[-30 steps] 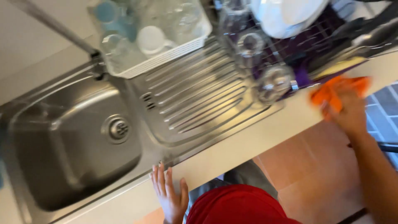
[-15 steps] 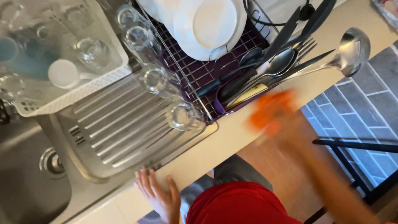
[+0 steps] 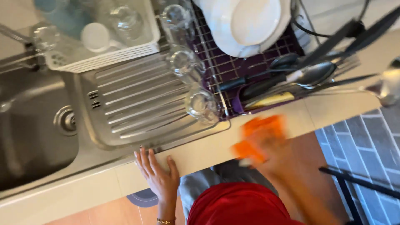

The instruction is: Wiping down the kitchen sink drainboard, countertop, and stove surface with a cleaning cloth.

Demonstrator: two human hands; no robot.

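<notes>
- The left hand (image 3: 159, 177) was laid flat, fingers spread, on the counter edge (image 3: 200, 152) at lower centre, holding nothing.
- The right hand (image 3: 278, 156), blurred, was pressed on an orange cloth (image 3: 260, 135) on the counter right of centre; its grip could not be told.
- Glasses (image 3: 202, 104) and a white plate (image 3: 250, 23) were racked above the cloth.
- A steel sink (image 3: 33, 129) was seen at left.
</notes>
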